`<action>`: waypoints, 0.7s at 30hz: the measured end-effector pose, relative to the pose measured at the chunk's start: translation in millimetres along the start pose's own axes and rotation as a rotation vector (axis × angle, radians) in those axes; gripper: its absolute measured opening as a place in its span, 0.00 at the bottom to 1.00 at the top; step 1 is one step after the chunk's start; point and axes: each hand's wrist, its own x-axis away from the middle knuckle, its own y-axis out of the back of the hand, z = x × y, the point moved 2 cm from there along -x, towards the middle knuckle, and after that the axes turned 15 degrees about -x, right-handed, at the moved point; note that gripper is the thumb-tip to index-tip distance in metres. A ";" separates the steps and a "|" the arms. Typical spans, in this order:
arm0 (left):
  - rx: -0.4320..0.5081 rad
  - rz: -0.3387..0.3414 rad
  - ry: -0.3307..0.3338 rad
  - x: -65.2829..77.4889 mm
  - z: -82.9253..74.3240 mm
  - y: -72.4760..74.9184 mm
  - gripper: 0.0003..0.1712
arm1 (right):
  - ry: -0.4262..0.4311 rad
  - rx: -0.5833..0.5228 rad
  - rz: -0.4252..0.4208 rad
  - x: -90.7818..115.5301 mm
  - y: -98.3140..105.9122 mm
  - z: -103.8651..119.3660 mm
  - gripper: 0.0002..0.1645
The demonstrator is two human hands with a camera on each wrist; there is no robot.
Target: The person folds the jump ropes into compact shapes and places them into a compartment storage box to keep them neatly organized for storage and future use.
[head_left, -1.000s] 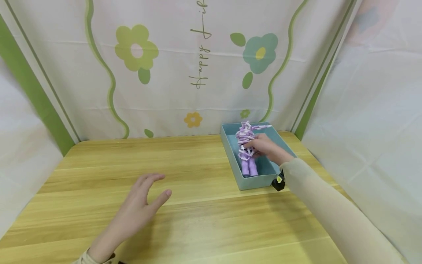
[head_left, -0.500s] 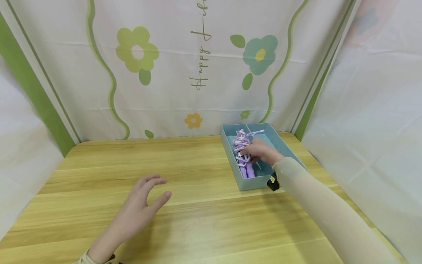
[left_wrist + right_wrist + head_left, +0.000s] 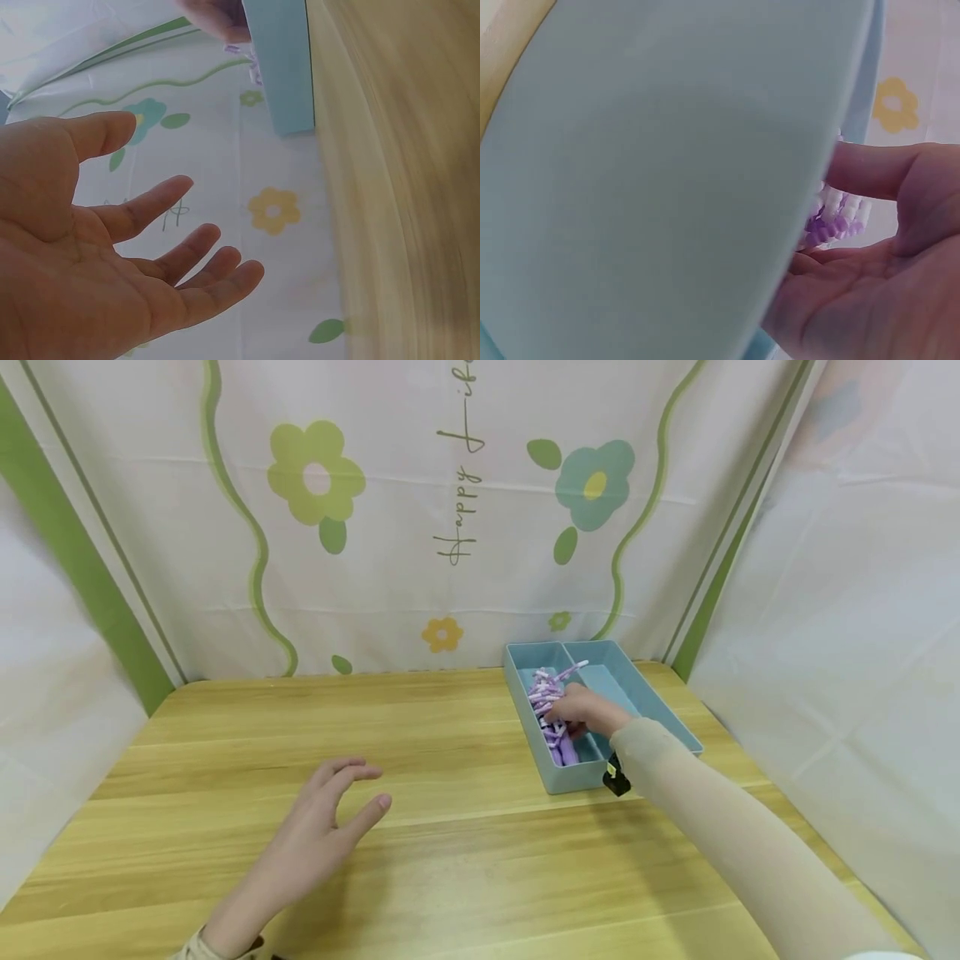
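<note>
My right hand (image 3: 591,708) is in the left compartment of a blue two-compartment box (image 3: 678,720), gripping a purple and white beaded jump rope (image 3: 542,692). The rope is bundled, its two purple handles pointing towards me and one beaded end jutting up to the right. In the right wrist view the box wall hides most of the fingers; some beads (image 3: 831,225) show between the thumb and palm. My left hand (image 3: 318,835) hovers over the table to the left of the box, fingers spread and loosely bent, holding nothing; the left wrist view shows its bare palm (image 3: 97,277).
The box stands at the right rear of a wooden table (image 3: 420,877), close to the back curtain. A divider (image 3: 573,664) splits it lengthwise. Flower-printed white curtains (image 3: 390,527) enclose the back and sides.
My right hand has lowered the jump rope into the box's left compartment and shifted slightly left and towards me. The left hand has stayed in place.
</note>
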 end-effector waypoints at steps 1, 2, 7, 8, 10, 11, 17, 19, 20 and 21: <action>0.000 0.001 0.001 -0.2 -0.1 -0.2 0.30 | -0.003 0.009 -0.001 0.0 -0.1 0.2 0.12; 0.000 0.003 0.003 -0.4 -0.2 -0.4 0.30 | -0.007 0.015 -0.001 0.1 -0.3 0.5 0.11; 0.004 0.009 0.011 -0.5 -0.2 -0.8 0.30 | -0.029 0.046 -0.012 -1.2 -1.3 1.5 0.12; 0.004 0.007 0.012 -0.1 0.0 -0.6 0.30 | -0.031 0.048 -0.014 -1.4 -1.8 1.5 0.13; 0.003 0.004 0.009 0.4 0.3 -0.3 0.29 | -0.031 0.059 -0.014 -1.3 -2.0 1.1 0.13; 0.002 0.003 0.010 0.6 0.5 -0.2 0.29 | -0.033 0.062 -0.013 -1.2 -2.0 0.5 0.13; 0.002 0.013 0.026 1.3 0.2 0.9 0.31 | -0.029 0.086 -0.011 1.5 -1.6 -1.2 0.11; 0.003 0.014 0.029 1.6 0.4 1.0 0.31 | -0.018 0.081 -0.017 1.2 -2.2 -0.8 0.11; 0.001 0.012 0.032 1.7 0.6 1.0 0.31 | -0.010 0.075 -0.019 0.8 -2.8 -0.7 0.11; 0.000 0.012 0.033 1.9 0.8 0.8 0.31 | -0.003 0.075 -0.024 0.4 -3.2 -0.4 0.12</action>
